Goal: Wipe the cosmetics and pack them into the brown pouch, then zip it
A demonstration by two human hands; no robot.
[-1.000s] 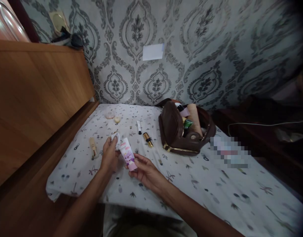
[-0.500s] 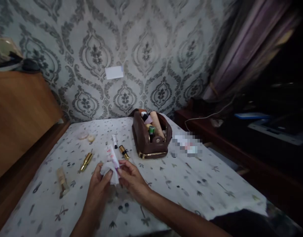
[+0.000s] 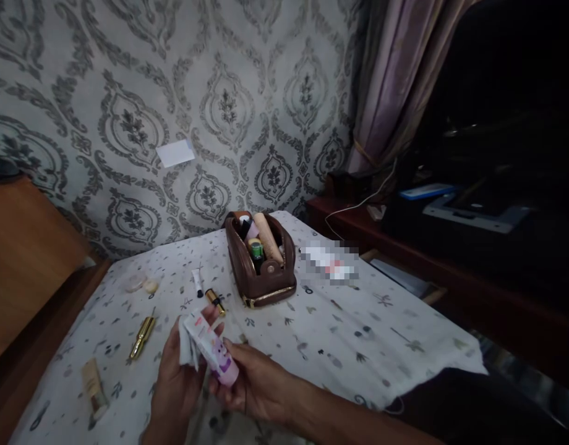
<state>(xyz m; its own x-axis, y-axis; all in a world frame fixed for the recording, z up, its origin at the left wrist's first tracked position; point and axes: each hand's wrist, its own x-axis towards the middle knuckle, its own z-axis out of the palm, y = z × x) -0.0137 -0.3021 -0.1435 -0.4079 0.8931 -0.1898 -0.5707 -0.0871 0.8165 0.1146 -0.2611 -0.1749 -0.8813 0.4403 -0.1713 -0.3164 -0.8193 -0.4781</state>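
My right hand [image 3: 256, 378] grips a white squeeze tube [image 3: 213, 346] with a purple and pink lower end, held tilted above the table. A crumpled white tissue [image 3: 187, 346] is in my left hand [image 3: 175, 371], its fingers curled behind the tissue and the tube's upper part. Just beyond my hands lie a gold lipstick-like tube [image 3: 214, 301] with a black band and a small white tube [image 3: 197, 284] with a black cap. Farther forward stands an open brown cosmetic bag [image 3: 261, 290], packed with a beige cylinder [image 3: 268, 240] and a green-capped bottle [image 3: 256, 252].
On the left of the patterned tablecloth [image 3: 349, 371] lie a gold bottle [image 3: 141, 338], a beige cosmetic tube [image 3: 93, 386] and small round containers [image 3: 135, 282]. A blurred-out item [image 3: 331, 262] is right of the bag. A dark red cabinet [image 3: 405, 272] borders the table.
The tube has turned to show its purple and pink end, now in my right hand. The tissue has shifted to its left side. The view has swung right.
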